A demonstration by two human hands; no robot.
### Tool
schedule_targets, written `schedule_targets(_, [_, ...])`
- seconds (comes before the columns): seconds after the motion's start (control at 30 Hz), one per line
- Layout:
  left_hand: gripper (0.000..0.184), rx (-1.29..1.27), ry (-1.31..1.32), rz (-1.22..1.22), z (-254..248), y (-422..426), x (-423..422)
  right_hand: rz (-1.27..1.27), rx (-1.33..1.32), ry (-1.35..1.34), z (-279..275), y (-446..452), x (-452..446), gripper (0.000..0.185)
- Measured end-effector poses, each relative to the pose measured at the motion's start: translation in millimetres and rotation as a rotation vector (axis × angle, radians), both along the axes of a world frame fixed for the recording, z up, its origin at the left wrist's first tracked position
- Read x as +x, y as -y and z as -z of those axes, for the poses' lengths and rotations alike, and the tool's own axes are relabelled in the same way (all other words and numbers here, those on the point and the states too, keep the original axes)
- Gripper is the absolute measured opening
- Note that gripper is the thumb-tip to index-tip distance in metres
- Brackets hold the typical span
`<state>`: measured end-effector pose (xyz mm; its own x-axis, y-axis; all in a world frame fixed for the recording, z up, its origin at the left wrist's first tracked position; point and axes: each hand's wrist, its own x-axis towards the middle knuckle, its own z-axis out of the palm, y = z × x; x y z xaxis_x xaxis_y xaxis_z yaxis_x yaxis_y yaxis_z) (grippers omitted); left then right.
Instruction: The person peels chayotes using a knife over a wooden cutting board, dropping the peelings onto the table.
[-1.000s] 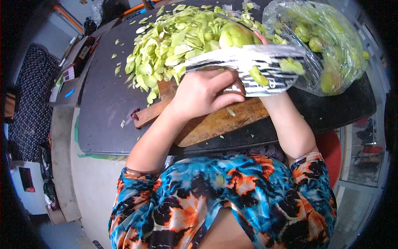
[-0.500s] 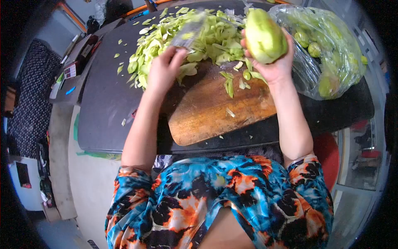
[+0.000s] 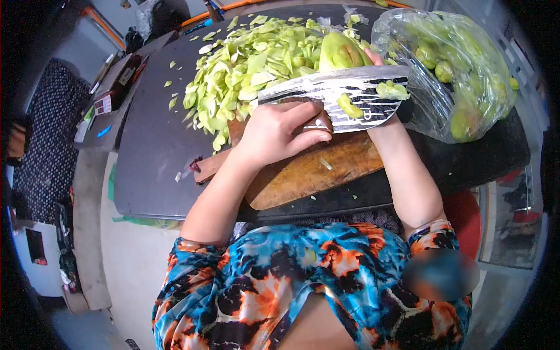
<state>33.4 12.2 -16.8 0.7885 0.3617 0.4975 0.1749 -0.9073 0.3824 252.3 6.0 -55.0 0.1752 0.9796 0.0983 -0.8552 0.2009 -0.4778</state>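
Left hand (image 3: 284, 130) holds knife (image 3: 368, 102), right hand (image 3: 374, 56) green fruit (image 3: 340, 51)

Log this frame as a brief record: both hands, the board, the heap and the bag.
Left hand: holds broad, black-and-silver metal knife, green scraps on blade
Right hand: behind blade, holding rounded pale-green vegetable
Board: brown wooden board, beneath knife
Heap: thin green slices, beyond board
Bag: clear plastic bag, right side, green produce inside
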Motion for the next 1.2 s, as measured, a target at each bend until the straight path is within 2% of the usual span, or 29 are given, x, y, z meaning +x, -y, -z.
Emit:
schedule_targets(0.1, [0.031,-0.001,0.002,-0.005,0.7,-0.9,-2.1,-0.125,0.034,-0.057,-4.3,1.1,-1.0,0.040])
schedule_targets(0.2, [0.026,-0.047,-0.035,-0.005,4.9,-8.5,-4.4,-0.096,-0.014,-0.038,10.7,-7.5,10.0,0.045])
schedule_targets(0.23, [0.028,-0.084,0.003,-0.068,8.9,-13.8,-7.4,-0.247,0.183,-0.020,-8.1,-6.5,5.5,0.050])
schedule_targets(0.27, [0.031,-0.120,0.042,-0.130,12.7,-19.4,-10.6,0.064,-0.162,-0.090,-24.4,4.8,-2.9,0.057])
schedule_targets(0.3, [0.027,-0.262,0.060,-0.295,16.5,-27.2,-14.0,-0.097,-0.012,-0.004,-20.3,5.0,9.6,0.057])
schedule_targets(0.33, [0.026,-0.473,0.262,-0.374,23.0,-40.5,-15.2,-0.256,0.137,0.082,-23.4,8.2,17.0,0.057])
schedule_targets(0.4, [0.027,-0.373,0.238,-0.534,14.4,-59.7,-30.7,-0.184,0.100,0.090,-31.3,13.4,17.3,0.060])
schedule_targets(0.5, [0.026,-0.438,0.324,-0.467,4.0,-41.4,-25.8,-0.208,0.149,0.075,-34.2,14.0,17.6,0.060])
schedule_targets(0.53, [0.024,-0.431,0.343,-0.355,9.8,-37.4,-23.1,-0.109,0.055,0.040,-32.6,13.7,14.6,0.057])
schedule_targets(0.6, [0.026,-0.240,0.236,-0.229,9.1,-22.2,-17.9,0.087,-0.140,-0.023,-32.6,10.9,4.4,0.050])
schedule_targets(0.63, [0.028,-0.278,0.165,-0.161,4.7,-13.7,-15.8,-0.025,-0.025,-0.063,-23.4,4.8,7.1,0.043])
schedule_targets(0.67, [0.031,-0.220,0.173,-0.105,-1.3,-3.1,-8.9,-0.080,-0.016,-0.033,-15.6,4.7,7.4,0.044])
schedule_targets(0.73, [0.030,-0.114,0.098,-0.030,1.4,-4.2,-6.7,-0.275,0.291,-0.058,5.8,-8.4,15.1,0.043])
schedule_targets(0.77, [0.040,-0.128,0.073,0.022,-0.9,-1.9,-5.3,-0.242,0.300,0.017,17.7,-16.8,22.2,0.042])
schedule_targets(0.83, [0.039,-0.079,0.036,-0.002,-0.1,-2.9,-7.7,0.114,0.123,0.481,28.4,-28.0,9.6,0.039])
schedule_targets(0.87, [0.039,-0.053,0.016,-0.014,0.1,-3.8,-9.6,-0.108,0.157,0.059,31.4,-23.8,14.9,0.040])
schedule_targets(0.97, [0.038,-0.085,-0.045,-0.028,3.9,-8.2,-14.9,-0.366,0.303,-0.084,20.2,-16.2,15.7,0.047])
schedule_targets(1.0, [0.037,-0.134,-0.023,-0.070,2.2,-8.8,-14.8,-0.467,0.375,-0.135,13.4,-11.6,15.9,0.048])
schedule_targets(1.03, [0.033,-0.156,-0.037,-0.148,1.8,-11.4,-18.0,-0.382,0.269,-0.149,0.0,0.3,11.7,0.050])
schedule_targets(1.07, [0.030,-0.175,-0.051,-0.227,1.7,-15.2,-20.4,-0.361,0.247,-0.042,-5.5,2.1,13.3,0.053])
schedule_targets(1.1, [0.031,-0.186,0.089,-0.284,12.4,-25.4,-18.5,-0.337,0.225,0.064,-9.3,4.2,16.1,0.056])
schedule_targets(1.13, [0.030,-0.355,0.216,-0.415,8.1,-29.1,-15.9,-0.310,0.206,0.170,-15.7,6.3,17.6,0.059])
schedule_targets(1.2, [0.026,-0.393,0.195,-0.602,13.1,-63.4,-30.7,-0.272,0.162,0.176,-25.7,10.5,14.4,0.062])
